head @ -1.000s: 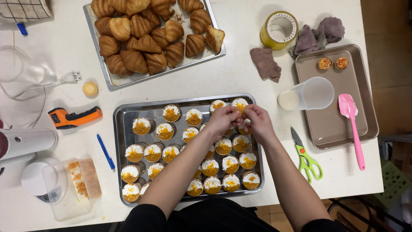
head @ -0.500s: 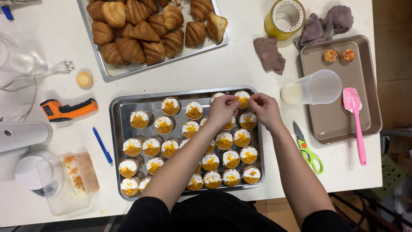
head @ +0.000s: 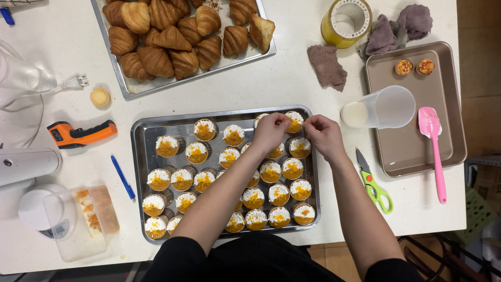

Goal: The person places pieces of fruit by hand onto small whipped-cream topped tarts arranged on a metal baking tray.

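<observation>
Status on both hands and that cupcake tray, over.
Left hand and right hand pinch one topped cupcake at tray far corner. Nothing in the way.

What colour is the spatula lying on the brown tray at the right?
Pink. The spatula shows clearly in the head view, lying across the brown tray.

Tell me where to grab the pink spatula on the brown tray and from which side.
Grip the pink spatula by its slim handle, whose lower end overhangs the brown tray rim onto the table. Come from above at that end; the broad blade lies flat by the plastic cup.
</observation>
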